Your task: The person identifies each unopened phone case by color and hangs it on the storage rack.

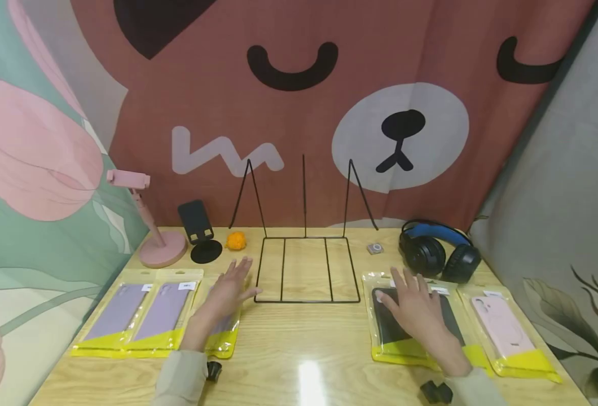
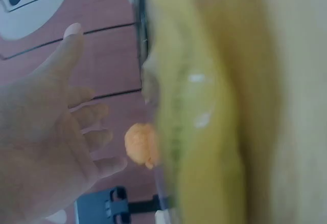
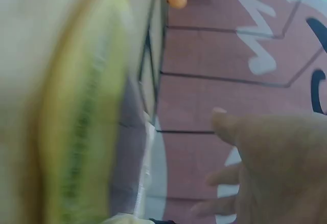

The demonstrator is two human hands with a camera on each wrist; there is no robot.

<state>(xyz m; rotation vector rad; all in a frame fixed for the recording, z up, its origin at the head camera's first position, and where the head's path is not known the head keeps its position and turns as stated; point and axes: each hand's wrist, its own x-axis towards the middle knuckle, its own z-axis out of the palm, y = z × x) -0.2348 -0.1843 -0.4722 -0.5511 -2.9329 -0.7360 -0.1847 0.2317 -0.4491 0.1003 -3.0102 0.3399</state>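
Observation:
My left hand (image 1: 226,290), its fingers extended, is over a packaged purple phone case (image 1: 223,321) and hides part of it. In the left wrist view, a gap shows between that hand (image 2: 56,132) and the yellow-bottomed bag (image 2: 204,132). Over on the right, my other hand (image 1: 418,307) is spread above a dark phone case (image 1: 387,318) in a clear and yellow bag. The right wrist view shows this hand (image 3: 281,157) apart from the bag (image 3: 84,116), holding nothing. Between the hands stands a black wire rack (image 1: 306,301).
Two more bagged purple cases (image 1: 164,307) lie at left, a bagged pink case (image 1: 502,327) at far right. Along the back are a pink stand (image 1: 162,248), a black phone stand (image 1: 197,225), an orange lump (image 1: 236,241), a small square gadget (image 1: 375,248) and headphones (image 1: 426,256).

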